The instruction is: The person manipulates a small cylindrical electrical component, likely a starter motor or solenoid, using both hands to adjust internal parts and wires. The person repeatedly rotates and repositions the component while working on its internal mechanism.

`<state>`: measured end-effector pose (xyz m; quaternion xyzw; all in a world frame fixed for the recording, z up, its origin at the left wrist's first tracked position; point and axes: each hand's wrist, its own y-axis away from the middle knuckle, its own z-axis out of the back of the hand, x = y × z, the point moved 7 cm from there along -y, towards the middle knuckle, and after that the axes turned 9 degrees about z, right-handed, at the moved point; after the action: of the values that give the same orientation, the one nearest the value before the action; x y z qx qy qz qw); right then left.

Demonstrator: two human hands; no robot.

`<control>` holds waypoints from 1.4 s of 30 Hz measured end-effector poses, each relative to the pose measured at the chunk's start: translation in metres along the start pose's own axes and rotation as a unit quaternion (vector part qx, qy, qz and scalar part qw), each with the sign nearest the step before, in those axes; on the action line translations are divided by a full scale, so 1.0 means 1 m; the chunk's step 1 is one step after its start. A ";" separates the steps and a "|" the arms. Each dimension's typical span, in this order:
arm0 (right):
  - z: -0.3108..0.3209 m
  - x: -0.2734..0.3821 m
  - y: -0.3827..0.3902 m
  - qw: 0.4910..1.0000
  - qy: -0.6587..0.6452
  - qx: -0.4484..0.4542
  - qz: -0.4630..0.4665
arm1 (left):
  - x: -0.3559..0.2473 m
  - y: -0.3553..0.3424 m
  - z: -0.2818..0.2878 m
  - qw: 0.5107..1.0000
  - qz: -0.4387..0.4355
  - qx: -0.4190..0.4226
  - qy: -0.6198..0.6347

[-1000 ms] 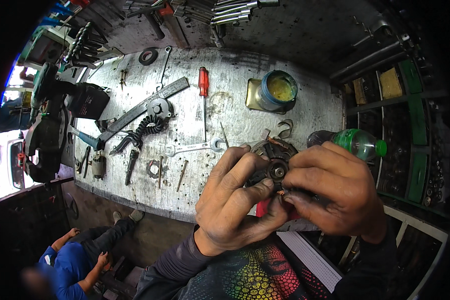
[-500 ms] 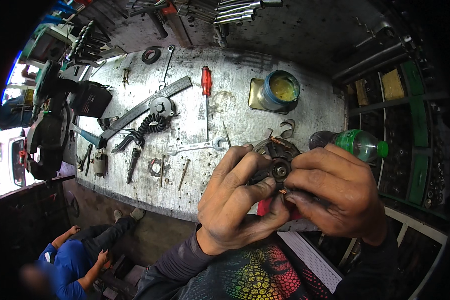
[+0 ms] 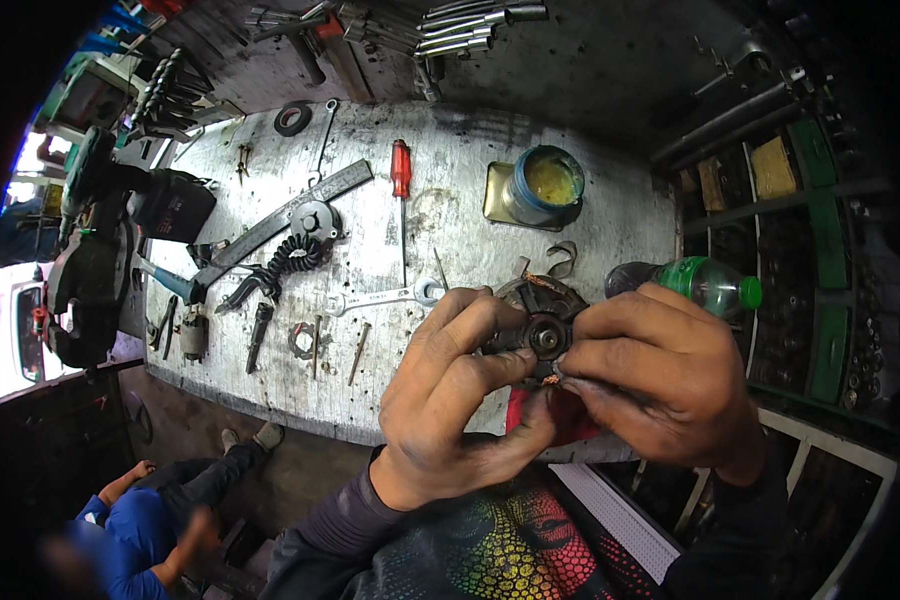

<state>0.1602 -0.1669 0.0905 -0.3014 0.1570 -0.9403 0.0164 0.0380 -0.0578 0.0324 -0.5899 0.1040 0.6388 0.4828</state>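
Observation:
Between my two hands is a dark, round motor part with a ringed hub and a small shaft end at its centre. A frayed copper lead pokes out by my right fingertips. My left hand has its thumb and fingers closed on the part's left side. From the right, my right hand pinches at the hub's edge; its fingers hide much of that side. Behind the hub, a wider dark housing shows, with a bent metal strip above it. Red material lies under my hands.
Left of my hands lie a combination wrench, a red-handled screwdriver and several bolts. A grease tub stands farther back. At right is a green-labelled bottle; at left, a cordless drill. A person sits at lower left.
The whole view has shifted slightly, so the bench things appear a little farther left. My hands keep the same hold on the motor part. The seated person's hand has moved and is blurred.

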 end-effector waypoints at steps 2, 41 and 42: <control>-0.001 0.000 -0.002 1.000 -0.005 0.005 -0.008 | 0.000 -0.001 0.000 1.000 0.003 0.002 0.002; 0.003 0.009 -0.002 0.999 0.031 0.023 -0.005 | -0.005 0.000 -0.006 0.994 0.110 -0.009 -0.026; -0.001 0.010 0.004 0.999 0.047 0.025 -0.003 | -0.005 0.000 -0.007 0.993 0.114 -0.007 -0.021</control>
<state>0.1515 -0.1713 0.0942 -0.2571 0.1333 -0.9570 0.0141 0.0414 -0.0649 0.0343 -0.5640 0.1562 0.7027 0.4047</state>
